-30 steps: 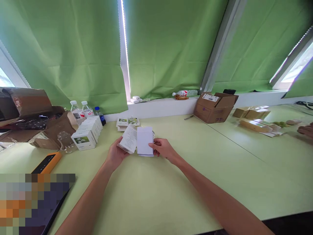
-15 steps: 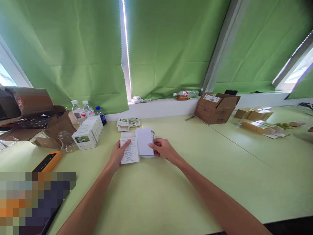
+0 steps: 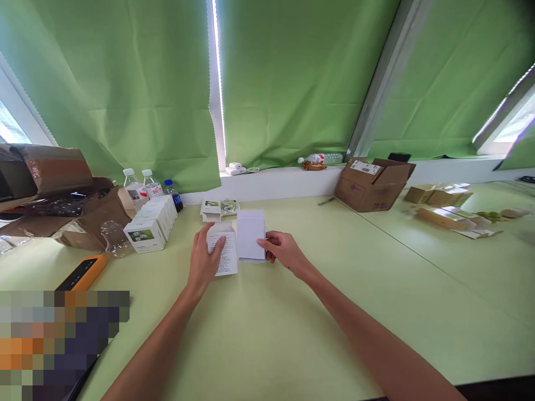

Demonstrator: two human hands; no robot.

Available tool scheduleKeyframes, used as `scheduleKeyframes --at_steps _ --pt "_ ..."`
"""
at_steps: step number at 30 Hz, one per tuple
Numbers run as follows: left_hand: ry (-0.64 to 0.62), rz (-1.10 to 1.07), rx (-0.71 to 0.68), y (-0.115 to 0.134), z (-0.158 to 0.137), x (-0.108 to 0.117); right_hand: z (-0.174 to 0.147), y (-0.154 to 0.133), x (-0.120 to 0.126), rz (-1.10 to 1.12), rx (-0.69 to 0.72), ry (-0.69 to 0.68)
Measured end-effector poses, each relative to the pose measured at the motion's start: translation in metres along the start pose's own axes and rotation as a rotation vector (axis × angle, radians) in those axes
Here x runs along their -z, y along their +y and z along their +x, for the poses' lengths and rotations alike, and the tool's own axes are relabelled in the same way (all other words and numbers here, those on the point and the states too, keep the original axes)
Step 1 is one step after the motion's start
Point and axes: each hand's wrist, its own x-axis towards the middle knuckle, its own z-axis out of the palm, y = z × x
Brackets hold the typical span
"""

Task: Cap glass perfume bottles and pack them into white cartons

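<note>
Over the desk (image 3: 271, 328), my left hand (image 3: 203, 262) grips the printed white carton (image 3: 228, 257), its long axis and flap end pointing away from me. Just beside it, my right hand (image 3: 285, 252) pinches the blank white piece (image 3: 251, 235), also lengthwise away. Dark text lines are too small to read; undersides are hidden.

Both arms (image 3: 161, 334) reach forward, hands (image 3: 204, 257) (image 3: 288, 253) gripping, thumbs (image 3: 220, 245) uppermost.
</note>
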Motion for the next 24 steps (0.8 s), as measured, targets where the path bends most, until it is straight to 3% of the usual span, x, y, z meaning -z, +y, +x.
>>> scheduleKeyframes --at_steps 7,15,24 --pt "-0.079 0.012 0.008 0.0 0.001 0.002 -0.001 -0.004 0.001 0.01 0.025 0.025" --pt "-0.065 -0.067 0.012 -0.003 0.002 0.001 -0.003 -0.009 0.002 0.013 0.022 0.043" --pt "-0.104 -0.113 -0.002 0.002 0.001 0.001 -0.003 -0.018 0.008 0.173 0.067 0.099"
